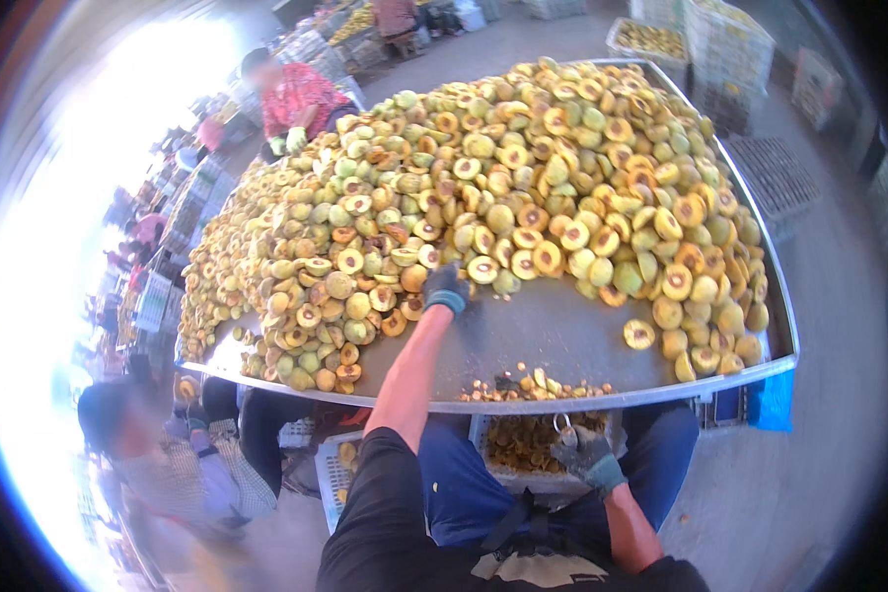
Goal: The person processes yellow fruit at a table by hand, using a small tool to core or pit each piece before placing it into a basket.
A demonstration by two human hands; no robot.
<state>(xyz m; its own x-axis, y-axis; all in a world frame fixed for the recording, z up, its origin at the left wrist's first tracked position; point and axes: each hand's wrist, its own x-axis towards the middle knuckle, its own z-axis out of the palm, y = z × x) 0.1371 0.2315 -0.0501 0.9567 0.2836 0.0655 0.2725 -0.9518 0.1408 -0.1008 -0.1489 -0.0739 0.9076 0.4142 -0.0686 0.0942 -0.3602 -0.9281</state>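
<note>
A broad heap of halved peach-like fruit, yellow-green with brown pit centres, covers most of a metal-topped table. My left hand, in a dark glove with a teal cuff, reaches to the near edge of the heap and touches the fruit there. Its fingers are partly hidden and blurred, so I cannot tell whether they grip a half. Low in front of my lap, my gloved right hand is closed around a metal tool with a ring-shaped end. Below that tool stands a crate of brown scraps.
Small fruit bits lie along the table's raised near rim. A white crate stands by my left leg. One person sits at the left, another at the far left side. Stacked crates stand behind at the right.
</note>
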